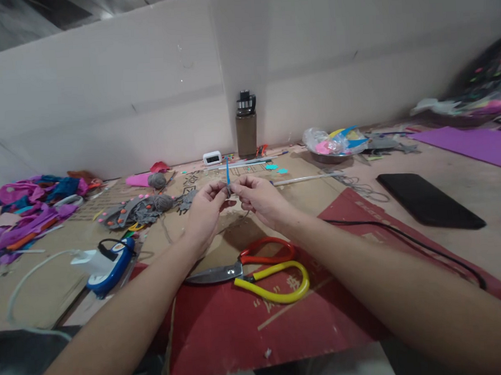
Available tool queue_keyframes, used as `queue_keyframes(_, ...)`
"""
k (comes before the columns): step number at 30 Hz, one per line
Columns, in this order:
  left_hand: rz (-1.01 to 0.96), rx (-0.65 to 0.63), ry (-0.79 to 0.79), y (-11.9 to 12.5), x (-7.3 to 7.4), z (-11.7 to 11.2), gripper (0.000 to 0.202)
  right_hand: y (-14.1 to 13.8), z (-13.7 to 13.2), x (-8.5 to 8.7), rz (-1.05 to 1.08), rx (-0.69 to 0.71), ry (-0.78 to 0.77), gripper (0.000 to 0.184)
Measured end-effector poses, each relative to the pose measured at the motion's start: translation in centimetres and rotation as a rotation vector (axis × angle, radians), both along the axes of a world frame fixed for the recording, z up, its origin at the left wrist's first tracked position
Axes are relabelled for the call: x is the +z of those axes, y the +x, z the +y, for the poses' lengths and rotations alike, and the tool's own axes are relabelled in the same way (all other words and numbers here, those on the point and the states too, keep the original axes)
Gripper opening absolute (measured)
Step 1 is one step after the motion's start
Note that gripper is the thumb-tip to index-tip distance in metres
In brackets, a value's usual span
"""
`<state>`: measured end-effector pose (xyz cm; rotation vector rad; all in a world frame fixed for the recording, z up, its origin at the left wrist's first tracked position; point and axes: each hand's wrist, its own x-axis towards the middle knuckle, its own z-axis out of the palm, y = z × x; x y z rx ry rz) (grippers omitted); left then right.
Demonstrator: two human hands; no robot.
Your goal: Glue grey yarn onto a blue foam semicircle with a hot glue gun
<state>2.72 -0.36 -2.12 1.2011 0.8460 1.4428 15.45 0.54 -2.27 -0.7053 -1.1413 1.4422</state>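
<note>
My left hand (208, 205) and my right hand (260, 198) meet above the middle of the table, both closed in a pinch. Between their fingertips stands a thin, upright blue strip (228, 171). Something small and grey shows at its lower end, mostly hidden by the fingers. What looks like grey yarn (167, 230) trails on the cardboard left of my left hand. Below my hands lie large scissors (238, 271) with one red and one yellow handle, blades pointing left.
Red cardboard (224, 334) covers the front. A blue power strip (112, 268) and grey pieces with orange and pink dots (130, 211) lie left. A bottle (246, 129) stands at the wall. To the right are a bowl (335, 156), a black phone-like slab (427, 199) and a dark cable (398, 231).
</note>
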Motion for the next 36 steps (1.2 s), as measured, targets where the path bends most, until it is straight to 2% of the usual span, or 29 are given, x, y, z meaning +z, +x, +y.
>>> queue_keyframes(3,-0.071,-0.065,0.038,0.3,0.1,-0.3,0.014,-0.2,0.1,-0.1,-0.094,-0.098,0.058,0.024)
queue_keyframes(7,-0.09,-0.075,0.047,0.5,0.0,-0.3,0.022,-0.4,0.3,-0.2,-0.162,-0.191,0.099,0.017)
queue_keyframes(18,-0.13,0.01,-0.022,0.1,0.0,0.1,0.023,-0.9,0.3,-0.5,-0.271,-0.223,0.178,0.017)
queue_keyframes(24,-0.182,0.059,-0.067,0.0,-0.1,0.3,0.021,-0.9,0.8,-1.0,-0.24,-0.271,0.127,0.018)
queue_keyframes(31,-0.172,0.102,-0.103,0.1,-0.2,0.3,0.019,-1.6,0.7,-1.4,-0.085,-0.254,-0.008,0.024)
queue_keyframes(36,-0.201,0.027,-0.126,0.1,-0.3,0.2,0.022,-1.6,0.6,-1.4,-0.083,-0.232,-0.014,0.024)
